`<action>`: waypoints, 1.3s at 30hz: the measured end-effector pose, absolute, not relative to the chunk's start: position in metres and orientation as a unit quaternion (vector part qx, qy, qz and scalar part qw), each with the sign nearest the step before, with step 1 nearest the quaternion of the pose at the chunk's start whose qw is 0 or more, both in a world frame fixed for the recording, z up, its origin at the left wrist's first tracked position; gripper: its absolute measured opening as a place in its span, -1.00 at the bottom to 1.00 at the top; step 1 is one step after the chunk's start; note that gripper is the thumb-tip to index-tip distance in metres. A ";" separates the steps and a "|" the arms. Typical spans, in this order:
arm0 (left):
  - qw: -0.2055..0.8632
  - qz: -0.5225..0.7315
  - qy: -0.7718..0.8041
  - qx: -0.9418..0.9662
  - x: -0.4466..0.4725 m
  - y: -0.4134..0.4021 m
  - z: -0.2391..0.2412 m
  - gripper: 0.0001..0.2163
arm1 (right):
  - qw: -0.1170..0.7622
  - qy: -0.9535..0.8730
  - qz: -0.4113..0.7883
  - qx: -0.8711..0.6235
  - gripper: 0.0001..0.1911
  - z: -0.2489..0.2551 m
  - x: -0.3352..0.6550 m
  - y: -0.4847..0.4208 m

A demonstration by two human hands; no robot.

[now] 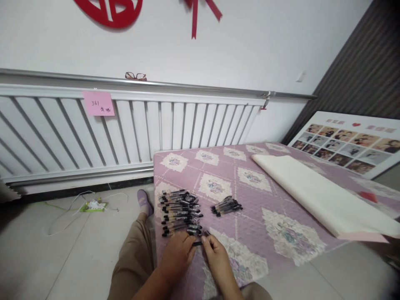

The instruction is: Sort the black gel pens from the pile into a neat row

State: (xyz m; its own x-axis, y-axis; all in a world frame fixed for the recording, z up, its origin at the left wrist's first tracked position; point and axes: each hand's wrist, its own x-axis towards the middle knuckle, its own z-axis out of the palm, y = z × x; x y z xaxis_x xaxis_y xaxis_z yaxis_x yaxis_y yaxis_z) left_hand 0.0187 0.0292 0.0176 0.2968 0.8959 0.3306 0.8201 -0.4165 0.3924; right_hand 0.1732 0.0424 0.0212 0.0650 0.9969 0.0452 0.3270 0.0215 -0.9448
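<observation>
At the near edge of the purple cover [281, 233], the left hand [176, 252] and the right hand [217, 256] hold one black pen [197, 243], fingers closed on its two ends. The large heap [179, 211] just beyond looks still to do. Only the small group [226, 206] to its right seems finished.

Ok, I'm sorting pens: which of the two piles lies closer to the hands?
The big pile, left of the small bundle. Its near edge almost meets the left hand, which shares a pen with the right hand; the bundle lies farther off.
</observation>
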 end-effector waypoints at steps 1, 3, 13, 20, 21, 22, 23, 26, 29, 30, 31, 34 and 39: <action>0.074 0.251 0.538 0.801 0.019 0.029 0.017 -0.85 | 0.436 -0.567 0.384 -0.584 -0.53 0.020 0.173 0.042; 0.077 0.236 0.541 0.803 0.018 0.029 0.017 -0.88 | 0.437 -0.567 0.385 -0.583 -0.54 0.019 0.174 0.042; 0.074 0.217 0.549 0.804 0.020 0.032 0.015 -0.89 | 0.413 -0.506 0.525 -0.545 -0.74 0.023 0.177 0.039; 0.080 0.225 0.549 0.801 0.019 0.030 0.020 -0.88 | 0.432 -0.497 0.505 -0.558 -0.71 0.028 0.177 0.039; 0.080 0.226 0.545 0.803 0.019 0.030 0.020 -0.89 | 0.426 -0.508 0.493 -0.564 -0.69 0.027 0.177 0.040; 0.079 0.227 0.544 0.804 0.019 0.030 0.019 -0.89 | 0.420 -0.520 0.480 -0.569 -0.65 0.025 0.176 0.040; 0.079 0.227 0.545 0.803 0.018 0.030 0.019 -0.90 | 0.415 -0.532 0.466 -0.572 -0.62 0.024 0.176 0.041; 0.081 0.221 0.546 0.804 0.019 0.030 0.018 -0.90 | 0.407 -0.555 0.447 -0.572 -0.61 0.022 0.176 0.041; 0.080 0.216 0.544 0.807 0.019 0.030 0.019 -0.89 | 0.394 -0.550 0.471 -0.567 -0.64 0.021 0.178 0.041; 0.078 0.216 0.545 0.807 0.019 0.030 0.019 -0.89 | 0.389 -0.545 0.481 -0.566 -0.65 0.021 0.178 0.041; 0.076 0.216 0.546 0.806 0.019 0.030 0.018 -0.89 | 0.384 -0.541 0.490 -0.565 -0.66 0.021 0.178 0.041; 0.073 0.213 0.549 0.805 0.019 0.031 0.017 -0.91 | 0.382 -0.529 0.506 -0.565 -0.68 0.023 0.179 0.040; 0.074 0.207 0.546 0.809 0.019 0.033 0.012 -0.89 | 0.396 -0.502 0.538 -0.549 -0.76 0.030 0.178 0.039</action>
